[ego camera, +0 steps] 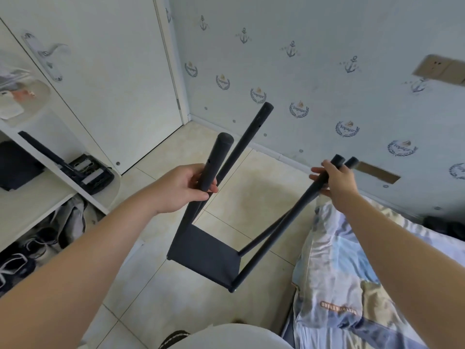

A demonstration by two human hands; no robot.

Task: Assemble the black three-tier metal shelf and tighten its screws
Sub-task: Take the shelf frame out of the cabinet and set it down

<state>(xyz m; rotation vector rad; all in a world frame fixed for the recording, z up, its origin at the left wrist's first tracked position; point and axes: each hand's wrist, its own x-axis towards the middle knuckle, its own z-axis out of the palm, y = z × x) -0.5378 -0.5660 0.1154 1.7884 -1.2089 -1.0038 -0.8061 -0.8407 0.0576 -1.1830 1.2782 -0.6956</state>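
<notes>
**Four poles on one panel, held up by two hands**

Four black poles (249, 137) rise from the corners of one black panel (203, 253). Two lean to the left and two lean to the right, and the two right ones cross each other. This frame is in the air above the tiled floor (251, 197), just beside one bed (339, 273). The panel is the lowest part and it is tilted.

Both arms are bare and stretched forward. The left hand (185, 188) has its fingers and thumb curled round the nearer left pole (216, 159), a little below its top end. The right hand (338, 181) shows its back. It grips the right pair just under their tops, with the forefinger straighter than the other fingers. I cannot tell if it holds one pole or both.

On the left stands one white rack (37, 205) with one black case (91, 173) on it, and some shoes (20, 263) lie under it.
</notes>
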